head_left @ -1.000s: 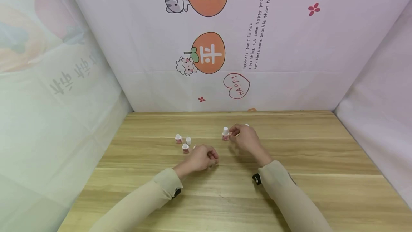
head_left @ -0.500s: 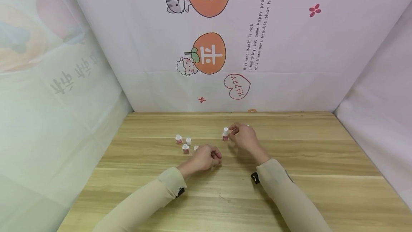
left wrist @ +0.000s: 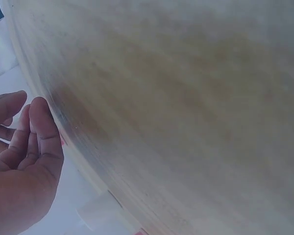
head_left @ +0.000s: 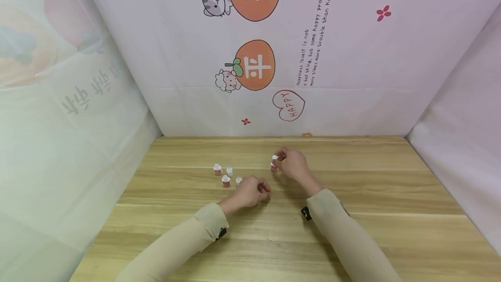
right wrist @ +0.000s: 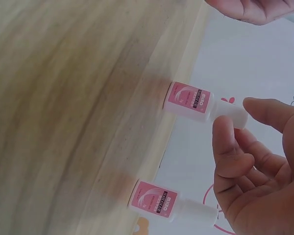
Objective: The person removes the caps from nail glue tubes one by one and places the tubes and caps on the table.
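My right hand (head_left: 294, 165) pinches the white cap (right wrist: 231, 115) of an upright nail glue bottle (right wrist: 188, 102) with a pink label. A second capped nail glue bottle (right wrist: 154, 198) stands beside it in the right wrist view; the hand hides it in the head view. My left hand (head_left: 250, 191) hovers low over or rests on the table, fingers loosely curved. Nothing sits between its fingers (left wrist: 44, 122). Left of it are two nail glue bottles, a rear one (head_left: 217, 169) and a nearer one (head_left: 225, 181), plus a small white cap (head_left: 229, 172) and another white cap (head_left: 238, 180).
The wooden table (head_left: 266, 247) runs back to a printed white cloth (head_left: 336, 112). White cloth also hangs at the left side (head_left: 98, 151) and the right side (head_left: 462, 142). A blurred white piece (left wrist: 98, 210) shows in the left wrist view.
My right hand has shifted left and its fingers have closed on the bottle's cap. My left hand has drifted slightly right, uncovering more of the nearer loose cap.
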{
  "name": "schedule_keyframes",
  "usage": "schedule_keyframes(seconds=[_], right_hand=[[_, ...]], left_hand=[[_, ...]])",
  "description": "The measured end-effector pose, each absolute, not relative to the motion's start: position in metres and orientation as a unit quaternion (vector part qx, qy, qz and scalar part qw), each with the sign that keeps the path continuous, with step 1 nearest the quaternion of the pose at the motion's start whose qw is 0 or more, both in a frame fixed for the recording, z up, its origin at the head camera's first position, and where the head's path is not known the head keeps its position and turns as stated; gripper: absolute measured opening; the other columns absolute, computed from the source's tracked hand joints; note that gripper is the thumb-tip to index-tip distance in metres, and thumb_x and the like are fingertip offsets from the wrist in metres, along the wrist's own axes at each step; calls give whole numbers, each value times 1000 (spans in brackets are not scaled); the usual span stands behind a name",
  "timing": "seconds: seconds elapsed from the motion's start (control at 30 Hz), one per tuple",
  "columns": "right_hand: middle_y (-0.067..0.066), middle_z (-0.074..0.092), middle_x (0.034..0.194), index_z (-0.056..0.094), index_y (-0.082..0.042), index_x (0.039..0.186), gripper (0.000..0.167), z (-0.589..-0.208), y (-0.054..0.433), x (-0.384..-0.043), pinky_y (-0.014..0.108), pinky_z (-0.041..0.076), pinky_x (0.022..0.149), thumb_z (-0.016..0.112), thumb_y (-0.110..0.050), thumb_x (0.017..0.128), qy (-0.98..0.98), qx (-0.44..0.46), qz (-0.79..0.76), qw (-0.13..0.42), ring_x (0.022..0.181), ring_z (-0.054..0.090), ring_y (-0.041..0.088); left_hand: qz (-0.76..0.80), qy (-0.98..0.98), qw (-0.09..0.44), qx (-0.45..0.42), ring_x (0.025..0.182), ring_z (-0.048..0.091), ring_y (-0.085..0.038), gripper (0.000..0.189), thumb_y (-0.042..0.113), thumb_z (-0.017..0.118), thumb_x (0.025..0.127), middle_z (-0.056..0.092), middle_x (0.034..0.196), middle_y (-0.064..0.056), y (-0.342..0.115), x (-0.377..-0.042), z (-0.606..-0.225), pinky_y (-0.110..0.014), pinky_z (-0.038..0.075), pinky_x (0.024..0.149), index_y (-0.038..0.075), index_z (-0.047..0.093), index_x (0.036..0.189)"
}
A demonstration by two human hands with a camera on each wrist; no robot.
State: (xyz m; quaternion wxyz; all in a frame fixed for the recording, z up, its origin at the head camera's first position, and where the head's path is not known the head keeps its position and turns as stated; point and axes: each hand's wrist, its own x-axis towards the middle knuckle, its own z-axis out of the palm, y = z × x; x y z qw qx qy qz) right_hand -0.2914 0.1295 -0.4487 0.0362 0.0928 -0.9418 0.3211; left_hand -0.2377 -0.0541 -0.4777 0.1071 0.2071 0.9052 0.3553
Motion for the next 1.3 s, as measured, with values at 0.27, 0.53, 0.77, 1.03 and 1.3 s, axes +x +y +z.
schedule_keyframes(seconds=[0.27,0.53,0.77,1.03,1.3], right_hand=[[7,74,98,69,-8,105,20,-448,130,-292,54,42,99,70,-24,92,-945,106,306,44,99,67,29],[5,73,93,70,-10,100,16,-445,130,-287,49,43,95,71,-23,92,-947,111,298,48,91,66,26],[3,73,91,70,-11,97,14,-443,130,-281,45,45,91,72,-24,91,-949,117,288,51,89,66,22],[2,72,91,70,-12,97,12,-442,131,-275,40,50,82,73,-22,91,-945,120,303,39,88,66,20],[1,72,88,72,-11,96,11,-443,132,-268,38,49,80,74,-20,89,-940,132,312,43,85,65,19]], left_hand=[[350,909,100,204,64,57,0,5,13,76,87,70,77,5,-52,-238,-479,-17,47,61,10,73,90],[349,912,99,191,67,57,-1,4,12,75,87,71,79,3,-52,-239,-480,-17,47,63,11,73,90],[342,916,95,185,68,59,-1,5,9,74,87,72,80,3,-52,-241,-479,-17,48,66,12,72,90],[339,919,93,182,68,58,-3,4,10,74,86,71,79,4,-51,-240,-477,-19,48,66,12,73,90],[332,921,92,180,69,59,-3,5,9,74,86,71,80,2,-51,-240,-479,-19,49,66,11,73,91]])
